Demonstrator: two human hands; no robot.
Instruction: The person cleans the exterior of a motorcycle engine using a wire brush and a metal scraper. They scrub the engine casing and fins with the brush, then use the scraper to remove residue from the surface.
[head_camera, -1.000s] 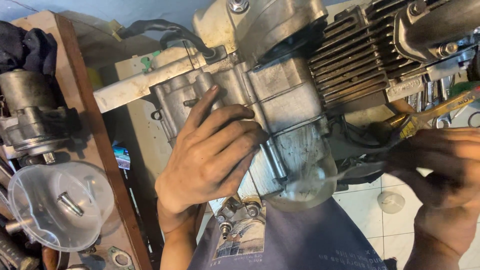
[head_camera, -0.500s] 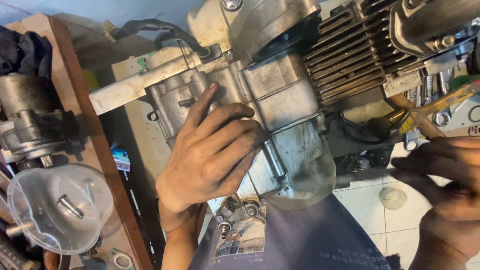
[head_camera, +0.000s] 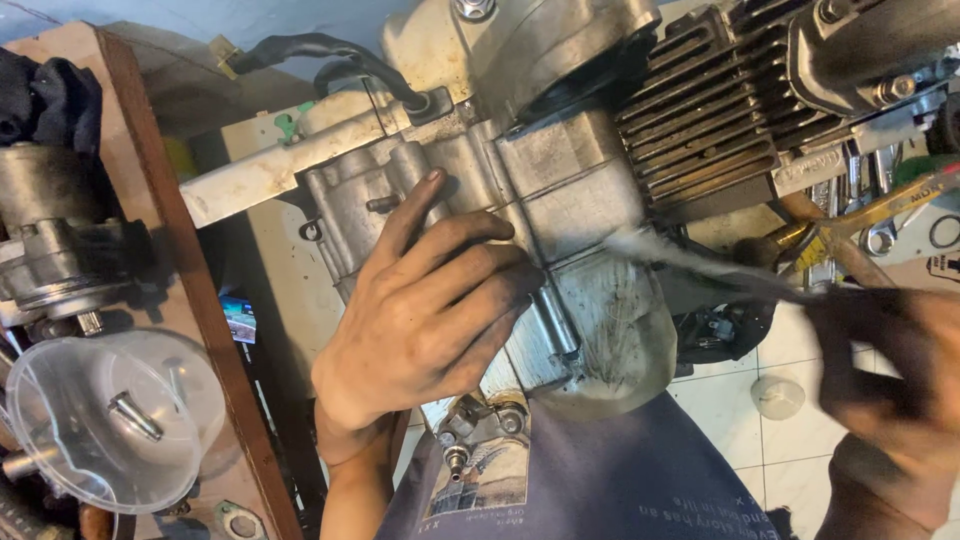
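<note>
Head view: a grimy engine case (head_camera: 590, 210) is braced on the lap by the left hand (head_camera: 420, 310), spread flat, gripping nothing. A blurred brush (head_camera: 690, 262) is clenched in the right hand (head_camera: 890, 370); grit could be flicked into the finned cylinder (head_camera: 700, 120).

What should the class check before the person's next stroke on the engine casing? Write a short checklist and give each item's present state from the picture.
1. Left hand flat on the engine casing, steadying it: ok.
2. Right hand grip on the thin tool: cannot tell, it is motion-blurred.
3. Tool tip over the smeared lower cover: ok, though contact cannot be told.
4. Left fingers apart from the tool's tip: ok, but close.
5. Black cable away from the working area: ok.
6. Loose bolt lying in the clear plastic bowl: ok.
</note>
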